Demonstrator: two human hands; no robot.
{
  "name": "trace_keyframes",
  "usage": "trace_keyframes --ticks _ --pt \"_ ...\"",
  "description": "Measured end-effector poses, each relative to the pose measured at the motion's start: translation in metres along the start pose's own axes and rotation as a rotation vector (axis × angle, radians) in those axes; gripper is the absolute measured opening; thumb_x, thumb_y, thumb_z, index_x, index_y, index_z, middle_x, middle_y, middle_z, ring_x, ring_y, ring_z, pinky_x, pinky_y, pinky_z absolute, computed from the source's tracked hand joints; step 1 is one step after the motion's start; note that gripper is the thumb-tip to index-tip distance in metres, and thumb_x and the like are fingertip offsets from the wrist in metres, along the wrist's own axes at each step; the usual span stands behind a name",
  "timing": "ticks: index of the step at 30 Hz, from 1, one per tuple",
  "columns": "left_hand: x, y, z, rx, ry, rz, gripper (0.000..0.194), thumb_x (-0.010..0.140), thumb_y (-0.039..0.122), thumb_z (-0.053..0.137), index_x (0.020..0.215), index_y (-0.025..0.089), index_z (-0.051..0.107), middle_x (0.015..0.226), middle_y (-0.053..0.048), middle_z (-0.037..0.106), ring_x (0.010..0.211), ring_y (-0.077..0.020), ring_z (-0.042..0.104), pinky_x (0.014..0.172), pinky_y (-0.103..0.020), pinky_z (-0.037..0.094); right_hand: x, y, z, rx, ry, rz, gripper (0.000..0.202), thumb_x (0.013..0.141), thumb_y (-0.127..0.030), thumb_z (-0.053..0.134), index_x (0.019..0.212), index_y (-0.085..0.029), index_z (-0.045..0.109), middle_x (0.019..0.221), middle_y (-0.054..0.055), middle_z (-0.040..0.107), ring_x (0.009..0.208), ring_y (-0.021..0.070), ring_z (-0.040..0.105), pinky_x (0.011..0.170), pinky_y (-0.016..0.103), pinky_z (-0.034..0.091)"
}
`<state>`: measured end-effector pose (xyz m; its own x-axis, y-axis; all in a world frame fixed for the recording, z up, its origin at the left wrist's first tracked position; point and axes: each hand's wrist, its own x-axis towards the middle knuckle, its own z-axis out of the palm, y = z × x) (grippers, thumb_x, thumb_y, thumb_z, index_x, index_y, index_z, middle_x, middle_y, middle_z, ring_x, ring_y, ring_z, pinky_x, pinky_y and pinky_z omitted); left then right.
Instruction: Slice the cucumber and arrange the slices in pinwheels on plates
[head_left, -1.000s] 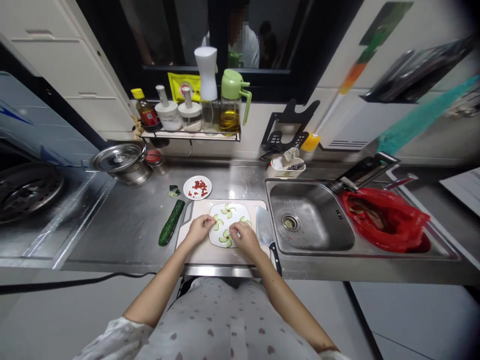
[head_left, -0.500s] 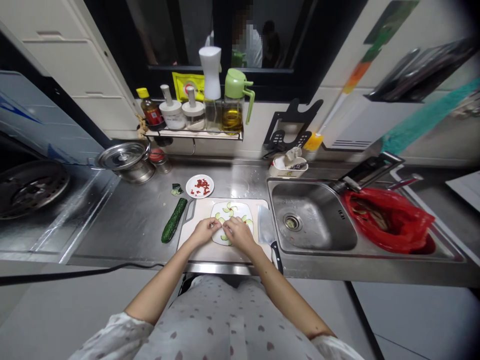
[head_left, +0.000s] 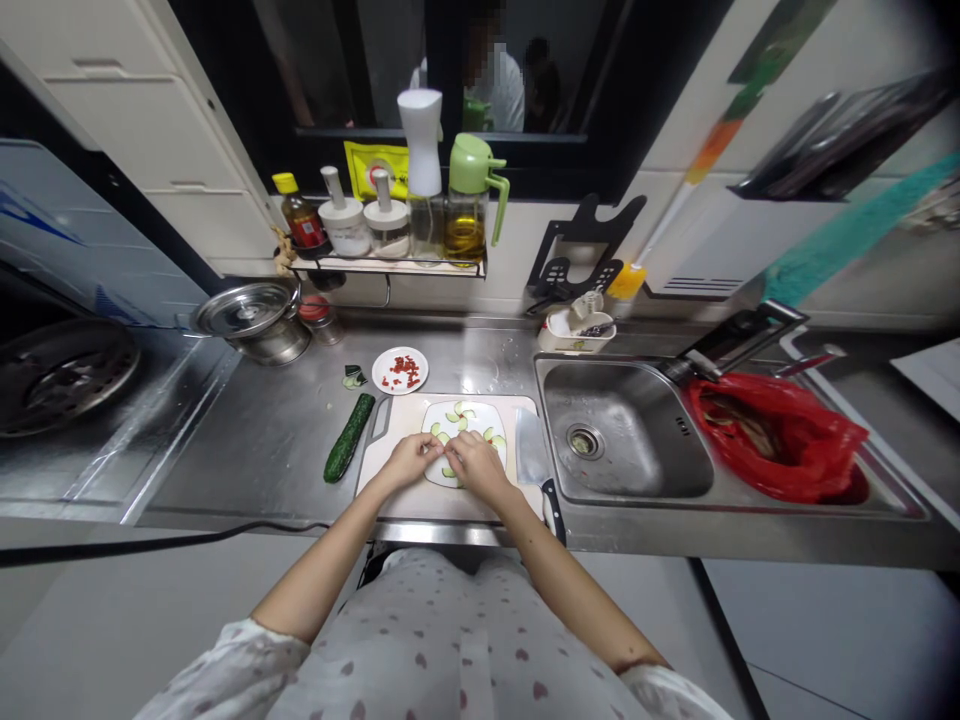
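Both hands meet over a white square plate [head_left: 487, 420] that holds several pale green cucumber slices [head_left: 460, 414] in curved groups. My left hand [head_left: 412, 459] is closed at the plate's left side, its fingertips pinched. My right hand [head_left: 475, 464] is closed beside it, fingertips nearly touching the left ones. Anything between the fingertips is too small to make out. Beneath the plate lies a white cutting board [head_left: 401, 415], with a knife [head_left: 532, 448] along its right side. A round plate of red bits [head_left: 381, 372] sits behind the board, and a cucumber [head_left: 349, 438] lies to its left.
On the right is the sink [head_left: 630, 430], with a red plastic bag [head_left: 810, 450] at its far end. A lidded steel pot [head_left: 262, 325] stands back left. Bottles and jars line a wall shelf [head_left: 390, 266]. Dark peel pieces [head_left: 354, 377] lie near the round plate.
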<state>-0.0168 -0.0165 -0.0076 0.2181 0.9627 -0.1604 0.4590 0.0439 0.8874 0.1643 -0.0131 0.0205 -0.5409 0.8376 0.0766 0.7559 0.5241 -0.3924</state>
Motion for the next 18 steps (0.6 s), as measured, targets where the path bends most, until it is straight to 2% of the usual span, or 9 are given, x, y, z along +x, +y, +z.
trace_keyframes --ticks 11,15,18 --pt "0.0017 -0.0058 -0.0011 -0.020 -0.008 0.009 0.024 0.081 0.035 0.054 0.080 0.015 0.067 0.080 -0.003 0.070 0.072 -0.0146 0.058 0.072 -0.025 0.044 0.0065 -0.0041 -0.0063 -0.021 -0.081 0.014 0.015 0.094 -0.024 0.051 0.092 -0.019 0.065 0.094 0.007 0.062 0.093 0.0190 0.052 0.071 0.027 0.037" --pt "0.0023 -0.0074 -0.0010 -0.071 -0.008 0.007 0.026 0.082 0.037 0.054 0.083 0.015 0.069 0.083 -0.004 0.071 0.075 -0.0153 0.060 0.073 -0.025 0.045 0.0081 -0.0024 -0.0044 0.024 -0.066 0.032 0.015 0.094 -0.023 0.051 0.090 -0.019 0.065 0.093 0.006 0.063 0.092 0.0181 0.052 0.071 0.026 0.037" --pt "0.0019 -0.0084 -0.0044 -0.053 0.040 -0.020 0.028 0.082 0.037 0.055 0.092 0.015 0.069 0.088 -0.004 0.072 0.075 -0.0152 0.060 0.072 -0.025 0.045 0.0099 0.0020 -0.0011 0.059 -0.039 0.049 0.015 0.093 -0.022 0.051 0.089 -0.018 0.064 0.094 0.006 0.063 0.092 0.0179 0.052 0.073 0.026 0.037"
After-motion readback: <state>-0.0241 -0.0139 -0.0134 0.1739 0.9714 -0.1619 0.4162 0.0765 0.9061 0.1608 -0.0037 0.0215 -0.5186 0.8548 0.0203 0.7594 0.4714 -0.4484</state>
